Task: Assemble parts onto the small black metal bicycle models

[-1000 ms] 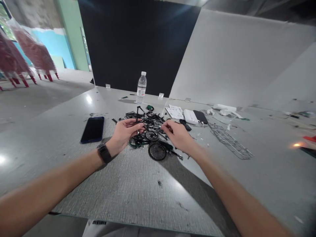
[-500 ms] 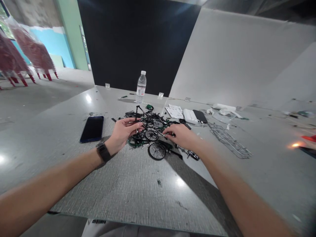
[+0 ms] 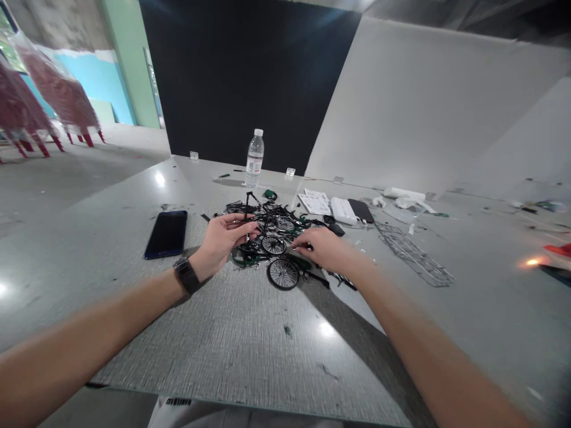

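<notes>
Between finger and thumb, my left hand pinches a thin black frame piece, which stands up above a pile of small black and green model bicycle parts. My right hand is over the right side of the pile, its fingers drawn together; whatever is at the fingertips is too small to name. A spoked wheel lies in front, near a dark bar. Another small wheel sits between my hands. A green part rests behind the pile.
A phone lies left of my left hand. Behind the pile stands a water bottle. Paper sheets, a white box and an empty grey parts frame lie to the right on the table.
My right hand has shifted slightly left and down, with its fingers closer to the small wheel. My left hand holds the frame piece almost where it was.
</notes>
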`<action>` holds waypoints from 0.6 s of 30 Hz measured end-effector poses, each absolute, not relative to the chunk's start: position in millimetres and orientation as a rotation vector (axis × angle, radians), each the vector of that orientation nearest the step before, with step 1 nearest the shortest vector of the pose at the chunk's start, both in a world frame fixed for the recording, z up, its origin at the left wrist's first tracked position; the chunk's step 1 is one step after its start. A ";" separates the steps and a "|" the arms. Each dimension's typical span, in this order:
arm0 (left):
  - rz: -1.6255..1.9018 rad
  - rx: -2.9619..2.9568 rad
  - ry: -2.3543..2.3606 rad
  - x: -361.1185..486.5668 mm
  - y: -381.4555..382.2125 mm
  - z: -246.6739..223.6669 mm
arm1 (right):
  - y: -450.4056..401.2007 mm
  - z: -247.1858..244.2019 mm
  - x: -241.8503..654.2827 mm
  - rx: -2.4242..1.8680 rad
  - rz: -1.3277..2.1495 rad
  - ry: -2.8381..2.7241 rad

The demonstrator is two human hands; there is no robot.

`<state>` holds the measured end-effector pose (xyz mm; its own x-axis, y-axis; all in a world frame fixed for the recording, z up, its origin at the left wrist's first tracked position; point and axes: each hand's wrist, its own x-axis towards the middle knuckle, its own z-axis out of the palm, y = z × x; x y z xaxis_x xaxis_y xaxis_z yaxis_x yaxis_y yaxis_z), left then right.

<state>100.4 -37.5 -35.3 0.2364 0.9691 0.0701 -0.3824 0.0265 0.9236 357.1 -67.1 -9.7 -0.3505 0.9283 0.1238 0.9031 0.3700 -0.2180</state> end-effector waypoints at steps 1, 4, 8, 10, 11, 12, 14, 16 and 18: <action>1.201 1.046 0.732 100.2 -37.5 -35.4 | -66.8 -10.1 357.1 -1.629 0.166 -2.405; 1.195 1.049 0.731 99.7 -37.1 -36.0 | -65.9 -11.5 357.6 -1.592 0.183 -2.372; 1.196 1.052 0.728 99.6 -36.7 -36.7 | -64.9 -12.6 359.5 -1.580 0.204 -2.368; 1.200 1.051 0.727 99.9 -36.9 -36.5 | -64.6 -12.9 360.6 -1.590 0.200 -2.390; 1.202 1.049 0.728 100.1 -37.2 -36.1 | -64.5 -13.2 361.1 -1.592 0.197 -2.390; 1.203 1.046 0.731 100.4 -37.5 -35.7 | -64.4 -13.5 361.5 -1.593 0.193 -2.383; 1.201 1.041 0.740 100.9 -38.2 -34.3 | -64.1 -14.2 362.0 -1.598 0.183 -2.378; 1.197 1.030 0.748 101.5 -38.9 -32.6 | -63.8 -15.0 362.3 -1.606 0.164 -2.412; 1.195 1.016 0.753 102.0 -39.4 -31.1 | -63.3 -15.8 362.5 -1.610 0.137 -2.448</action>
